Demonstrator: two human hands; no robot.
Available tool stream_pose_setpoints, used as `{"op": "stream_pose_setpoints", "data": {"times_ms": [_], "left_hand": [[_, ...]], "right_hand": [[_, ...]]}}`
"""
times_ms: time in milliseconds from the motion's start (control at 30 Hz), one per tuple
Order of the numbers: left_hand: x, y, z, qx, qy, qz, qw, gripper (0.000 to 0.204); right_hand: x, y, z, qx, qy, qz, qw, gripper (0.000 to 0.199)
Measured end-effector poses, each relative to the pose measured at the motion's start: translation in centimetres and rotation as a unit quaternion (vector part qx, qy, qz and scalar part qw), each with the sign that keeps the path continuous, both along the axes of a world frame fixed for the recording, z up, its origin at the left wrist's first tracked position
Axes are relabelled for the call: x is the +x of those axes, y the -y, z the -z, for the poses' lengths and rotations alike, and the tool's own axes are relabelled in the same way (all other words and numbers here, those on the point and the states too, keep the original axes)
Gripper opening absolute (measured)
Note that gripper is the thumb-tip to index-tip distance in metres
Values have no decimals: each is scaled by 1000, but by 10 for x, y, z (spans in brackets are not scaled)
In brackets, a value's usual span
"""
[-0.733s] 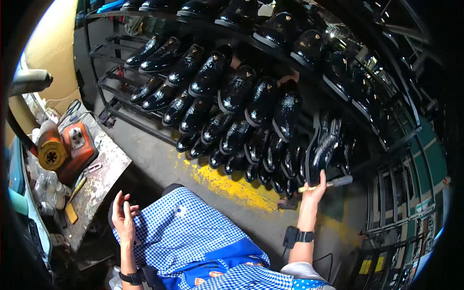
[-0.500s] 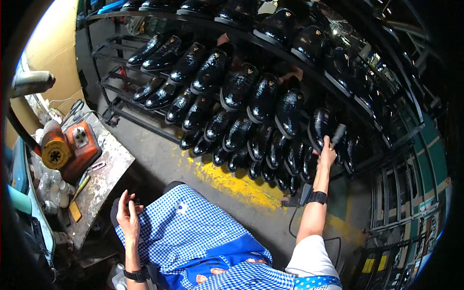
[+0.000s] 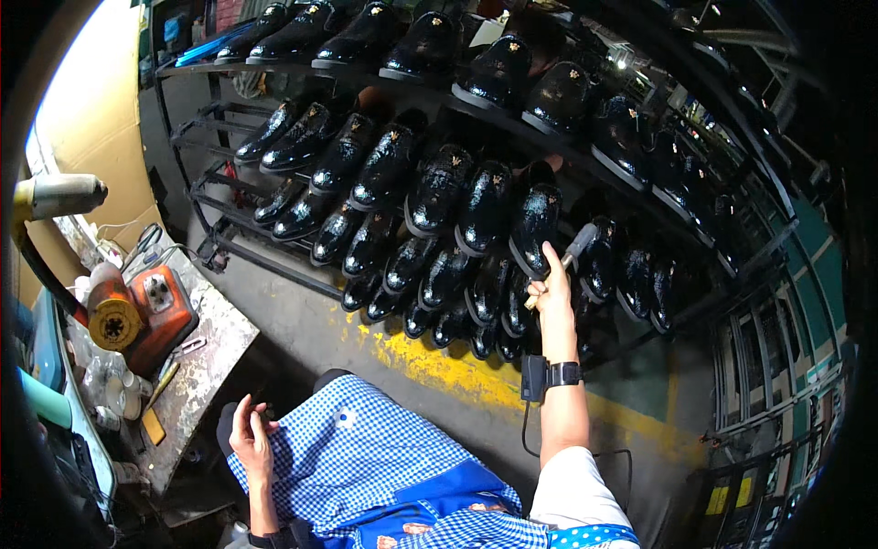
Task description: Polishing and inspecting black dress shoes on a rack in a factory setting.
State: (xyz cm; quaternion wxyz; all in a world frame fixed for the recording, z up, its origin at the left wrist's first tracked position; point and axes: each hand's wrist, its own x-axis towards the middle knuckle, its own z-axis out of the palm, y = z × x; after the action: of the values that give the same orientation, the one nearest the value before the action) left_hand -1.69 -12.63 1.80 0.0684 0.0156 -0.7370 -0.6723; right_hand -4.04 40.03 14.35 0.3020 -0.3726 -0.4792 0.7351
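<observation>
My right hand [image 3: 550,293] fingers gripping brush [image 3: 578,245] against glossy black shoe [image 3: 535,222] on rack [image 3: 274,267]; left hand [image 3: 250,439] open on lap; shoes mostly shiny.

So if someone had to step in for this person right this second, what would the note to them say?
Right hand: raised to the rack, gripping a brush whose head is at a glossy black shoe on the middle shelf.
Left hand: empty, fingers loosely open, resting at the edge of the checked apron on the lap.
Rack shelves are full of black shoes, all shiny; which ones are already brushed cannot be told.
Workbench to the left holds an orange tool.
</observation>
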Motion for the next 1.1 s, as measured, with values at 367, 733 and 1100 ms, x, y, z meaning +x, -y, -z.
{"op": "stream_pose_setpoints", "data": {"times_ms": [367,733,1100], "left_hand": [[0,1,5,9,18,3,1000,29],[1,-17,-51,161,146,33,976,39],[5,-15,-75,358,191,174,897,34]], "right_hand": [[136,78,90,-145,-280,-181,932,63],[148,143,114,-332,-184,-383,842,66],[96,167,56,357,107,-628,683,90]]}}
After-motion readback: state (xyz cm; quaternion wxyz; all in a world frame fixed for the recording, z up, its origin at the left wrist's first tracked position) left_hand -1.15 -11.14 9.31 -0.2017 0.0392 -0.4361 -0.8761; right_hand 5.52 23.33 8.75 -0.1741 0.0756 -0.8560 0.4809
